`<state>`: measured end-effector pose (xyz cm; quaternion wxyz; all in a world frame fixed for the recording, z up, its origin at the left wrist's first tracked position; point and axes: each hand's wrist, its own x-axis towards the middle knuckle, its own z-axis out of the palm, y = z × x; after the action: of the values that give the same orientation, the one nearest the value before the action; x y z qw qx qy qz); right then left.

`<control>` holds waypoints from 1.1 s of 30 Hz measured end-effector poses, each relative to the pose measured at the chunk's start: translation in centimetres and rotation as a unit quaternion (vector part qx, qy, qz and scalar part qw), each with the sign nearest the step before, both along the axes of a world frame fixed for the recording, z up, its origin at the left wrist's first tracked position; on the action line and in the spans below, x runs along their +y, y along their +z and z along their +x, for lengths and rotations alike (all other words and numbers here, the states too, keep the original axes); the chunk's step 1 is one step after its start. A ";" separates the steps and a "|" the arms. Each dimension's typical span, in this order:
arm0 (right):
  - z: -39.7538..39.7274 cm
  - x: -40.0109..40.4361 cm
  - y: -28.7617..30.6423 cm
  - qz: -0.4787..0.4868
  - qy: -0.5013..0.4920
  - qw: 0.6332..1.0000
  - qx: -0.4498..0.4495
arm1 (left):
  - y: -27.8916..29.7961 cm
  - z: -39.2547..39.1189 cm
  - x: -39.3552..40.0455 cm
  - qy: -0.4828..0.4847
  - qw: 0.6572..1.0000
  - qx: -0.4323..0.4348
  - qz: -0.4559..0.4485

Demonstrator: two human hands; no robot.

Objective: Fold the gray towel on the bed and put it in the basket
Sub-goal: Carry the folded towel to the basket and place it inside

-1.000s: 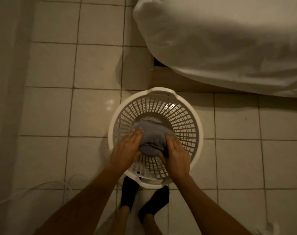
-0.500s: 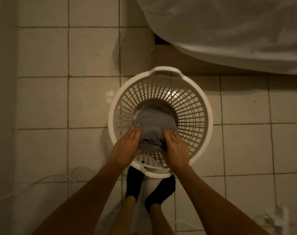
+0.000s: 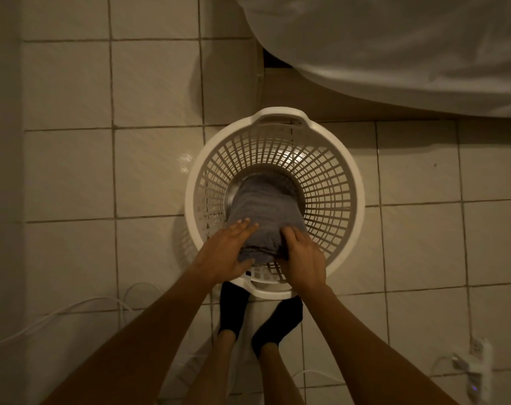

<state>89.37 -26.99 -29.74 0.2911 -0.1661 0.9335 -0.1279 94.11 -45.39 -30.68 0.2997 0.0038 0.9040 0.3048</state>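
Down at the centre of the frame, you have the folded gray towel point(image 3: 263, 209) inside the white basket point(image 3: 352, 182), and both hands are on its near end. Your left hand point(image 3: 226, 252) lies with fingers point(image 3: 242, 226) straight along the towel's left edge and the thumb tucked under it, so it cups the bundle rather than clamps it. Your right hand point(image 3: 302, 258) has its fingers curled over the right edge, gripping the fold. The far end of the towel looks to be already against the basket's bottom, while the near end seems held a little above it; the dim light makes that hard to confirm.

To finish this step well, lower the near end evenly with both hands so the fold does not slump open. Keep the layers pressed together until the towel sits flat, then slide your left thumb out from beneath before you let go on the right. Draw your hands straight up past the rim, without catching the lattice wall. The bed point(image 3: 394, 48) at the upper right is no longer involved.
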 end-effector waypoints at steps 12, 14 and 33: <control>-4.0 -1.0 -1.8 -0.064 -0.165 0.979 -0.101 | -0.4 -3.9 1.6 0.179 0.983 -0.030 0.006; -3.7 -1.4 -2.9 -0.030 -0.107 0.984 -0.142 | -1.4 -4.7 2.3 0.185 0.981 -0.055 -0.015; -2.5 -0.4 -1.0 0.029 -0.052 0.980 -0.187 | -0.8 -3.5 4.5 0.029 0.986 -0.111 -0.120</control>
<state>86.90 -27.41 -30.72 0.4585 -0.0820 0.8730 -0.1450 90.60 -40.87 -31.46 0.3872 -0.0921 0.8949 0.2016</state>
